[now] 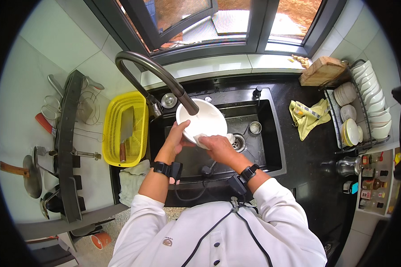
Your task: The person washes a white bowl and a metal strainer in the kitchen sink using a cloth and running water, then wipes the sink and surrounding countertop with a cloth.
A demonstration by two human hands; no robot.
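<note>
A white bowl (205, 121) is tilted over the dark sink (257, 150), its inside facing up under the spout of the metal faucet (183, 100). My left hand (177, 135) grips the bowl's left rim, thumb on the edge. In my right hand (217, 145) a pale cloth (202, 141) is pressed against the bowl's near rim; another whitish bit shows just past my fingers. Behind that hand lies the sink drain (239, 143), partly covered. A small round metal strainer (255, 127) sits on the sink floor to its right.
Left of the sink, a yellow plastic basket (107, 130) holds a cleaver (126, 125). A yellow cloth (309, 116) lies on the black counter at right, beside a dish rack (337, 133) of bowls and a wooden cutting board (322, 70). Utensils hang from a rail (67, 143) on the left wall.
</note>
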